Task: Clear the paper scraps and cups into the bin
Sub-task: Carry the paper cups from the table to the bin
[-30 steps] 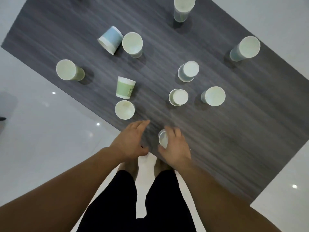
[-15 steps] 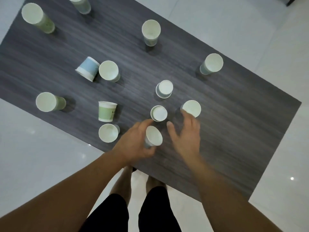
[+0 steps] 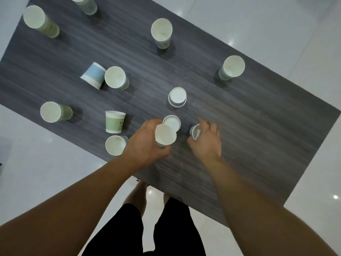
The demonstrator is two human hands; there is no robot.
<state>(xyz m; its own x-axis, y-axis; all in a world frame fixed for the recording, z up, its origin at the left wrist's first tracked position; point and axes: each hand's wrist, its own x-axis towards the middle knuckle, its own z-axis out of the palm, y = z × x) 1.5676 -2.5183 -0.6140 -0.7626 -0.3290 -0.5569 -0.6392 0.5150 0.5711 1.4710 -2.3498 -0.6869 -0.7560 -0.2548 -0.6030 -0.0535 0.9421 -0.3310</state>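
Note:
My left hand [image 3: 145, 143] grips a white paper cup [image 3: 165, 134], mouth tilted up toward me, just above the dark table [image 3: 239, 126]. My right hand [image 3: 206, 141] curls round a second paper cup [image 3: 195, 132] that stands on the table. An upside-down cup [image 3: 172, 122] stands between the two hands, another inverted one [image 3: 177, 97] beyond it. Several more cups stand around: a green one [image 3: 114, 121], an upright one [image 3: 115, 145] by my left wrist, a blue one [image 3: 94, 75] on its side. No bin and no paper scraps are in view.
Upright cups stand further off at the far middle [image 3: 161, 32], the right [image 3: 232, 67], the left [image 3: 52, 111] and the far left corner [image 3: 37, 20]. The table's near edge runs diagonally above my feet [image 3: 142, 189]. White tiled floor [image 3: 276, 24] surrounds the table.
The cup passed from my right hand to my left hand and was lifted. My right hand reached forward to the right and closed round another cup.

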